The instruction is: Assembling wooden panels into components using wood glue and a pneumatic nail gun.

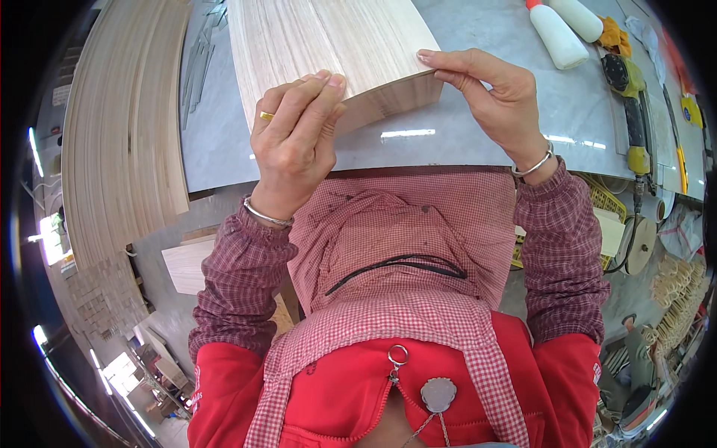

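A pale wooden box (328, 45) with streaked grain lies on the grey table in front of me, its top panel and near side wall showing. My left hand (295, 131), with a gold ring, grips the near edge of the top panel, its fingers bunched together on the upper face. At the right corner of that panel, my right hand (489, 89) pinches the edge between thumb and fingers. Whatever the left thumb touches is mostly hidden behind the fingers. The far end of the box runs out of the picture.
Long pale wooden boards (123, 127) stand at the left of the table (478, 145). Thin grey strips (198, 67) lie beside them. On the right are a white bottle (560, 41), an orange cloth (614, 35) and a yellow-green power tool (635, 112). A yellow crate (605, 198) is below.
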{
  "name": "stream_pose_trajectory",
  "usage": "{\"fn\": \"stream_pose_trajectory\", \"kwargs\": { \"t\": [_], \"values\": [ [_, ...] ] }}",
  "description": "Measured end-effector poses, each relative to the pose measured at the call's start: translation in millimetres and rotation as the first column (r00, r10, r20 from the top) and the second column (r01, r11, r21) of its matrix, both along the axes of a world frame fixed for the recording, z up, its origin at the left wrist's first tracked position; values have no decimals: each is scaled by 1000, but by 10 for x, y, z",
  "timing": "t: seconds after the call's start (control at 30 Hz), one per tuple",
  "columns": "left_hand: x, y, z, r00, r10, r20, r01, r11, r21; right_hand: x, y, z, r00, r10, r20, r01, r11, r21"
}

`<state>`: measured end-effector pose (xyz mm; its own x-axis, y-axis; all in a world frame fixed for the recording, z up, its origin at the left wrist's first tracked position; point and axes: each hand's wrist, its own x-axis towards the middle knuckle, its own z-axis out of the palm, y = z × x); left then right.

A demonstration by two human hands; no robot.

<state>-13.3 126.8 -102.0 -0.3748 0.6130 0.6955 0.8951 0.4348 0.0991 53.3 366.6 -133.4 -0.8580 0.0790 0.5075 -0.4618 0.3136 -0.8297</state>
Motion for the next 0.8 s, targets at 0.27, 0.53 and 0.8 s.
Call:
{"fn": "stream_pose_trajectory", "kwargs": {
  "t": [0.27, 0.53, 0.8],
  "values": [
    [10, -2, 0, 1000, 2, -5, -2, 1000, -8, 40, -28, 11, 986, -130, -108, 151, 965, 213],
    [11, -15, -13, 1000, 12, 3, -12, 1000, 4, 19, 28, 117, 999, -38, 8, 35, 968, 248],
    [22, -13, -4, 1000, 14, 5, -14, 1000, -7, -60, -35, -40, 962, -124, -242, 186, 950, 252]
  ]
}}
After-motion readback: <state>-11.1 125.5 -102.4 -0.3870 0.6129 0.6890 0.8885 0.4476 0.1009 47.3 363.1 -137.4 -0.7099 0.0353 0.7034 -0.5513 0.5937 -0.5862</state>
